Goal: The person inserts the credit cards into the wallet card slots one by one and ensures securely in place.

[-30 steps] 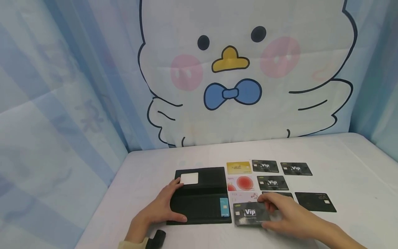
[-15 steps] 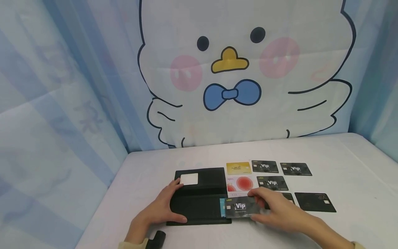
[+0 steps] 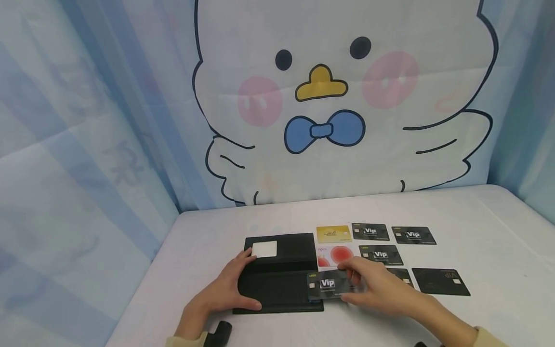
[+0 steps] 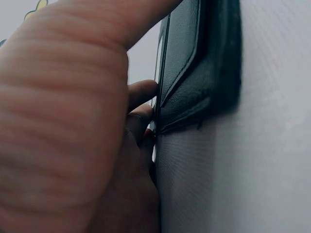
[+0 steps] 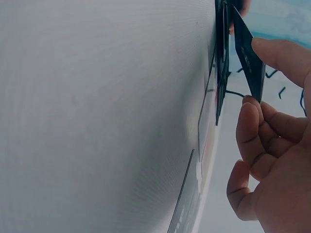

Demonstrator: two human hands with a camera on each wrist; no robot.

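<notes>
1. Now you are pinching the dark Vip card (image 3: 326, 284) in your right hand (image 3: 383, 289), thumb at its near edge and a finger at its far edge. Probably you are gripping only the right end so that the left end is standing free.
2. This card is hanging, a little tilted, over the right edge of the wallet (image 3: 273, 289), at its lower half. Whether its left end is touching the wallet, one cannot tell.
3. Your left hand (image 3: 225, 286) is lying spread wide at the wallet's left edge, gripping nothing. Its thumb is resting on the lower half, and its fingertips are reaching the white card (image 3: 264, 249) near the far left corner; I think this hand is steadying the wallet.
4. The wallet is lying unfolded, closer to the left edge of the tabletop (image 3: 208, 246) than to the right, so both halves are facing up to you.
5. The yellow card (image 3: 334, 234) and the red-circle card (image 3: 341, 254) are lying just beside the wallet's right edge, perhaps for a short reach. The gold-lettered black card (image 3: 441, 282) is lying farther toward the tabletop's right edge.
</notes>
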